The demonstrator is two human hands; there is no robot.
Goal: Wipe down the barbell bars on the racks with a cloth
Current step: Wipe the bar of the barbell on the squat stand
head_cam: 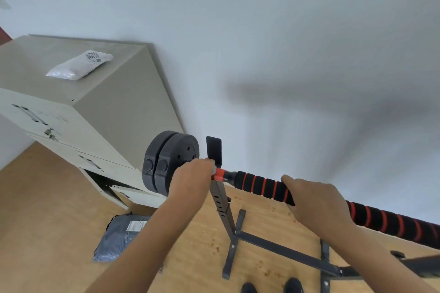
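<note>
The barbell bar (262, 185), wrapped in black foam with red stripes, lies on a dark metal rack (220, 200) and runs from the centre to the lower right. Two black weight plates (176, 157) sit on its left end, beside a red collar (219, 174). My left hand (190, 181) grips the bar between the plates and the rack's hook (213, 147). A small pale bit shows at its fingertips; I cannot tell if it is a cloth. My right hand (314, 200) is curled over the foam grip further right.
A beige metal cabinet (114, 107) stands at the left against the white wall, with a white plastic bag (79, 65) on top. A grey parcel (119, 235) lies on the wooden floor. The rack's base bars (281, 248) spread across the floor near my shoes (271, 286).
</note>
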